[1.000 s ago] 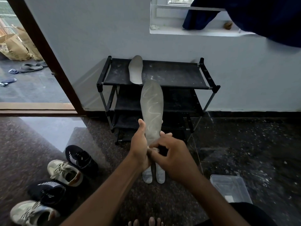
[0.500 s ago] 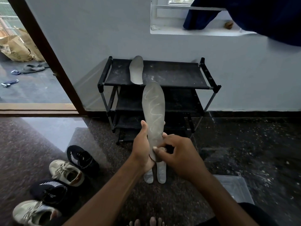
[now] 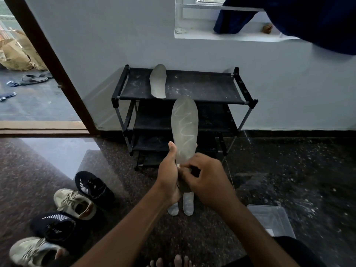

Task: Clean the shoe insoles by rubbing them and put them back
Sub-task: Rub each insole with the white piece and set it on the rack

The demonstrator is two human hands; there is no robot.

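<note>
Insole [image 3: 184,128] upright at frame ctr, held by heel only.
L hand [image 3: 169,176] gripped it, R hand [image 3: 206,180] pinched it; hard rubbing might've buckled or dropped it.

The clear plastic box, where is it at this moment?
In the head view the clear plastic box sits on the dark floor at the lower right, just right of the right forearm and of the two insoles lying there.

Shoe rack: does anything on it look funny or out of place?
Yes. A loose grey insole lies alone on the black shoe rack's dusty top shelf, while black and beige sneakers sit on the floor.
</note>
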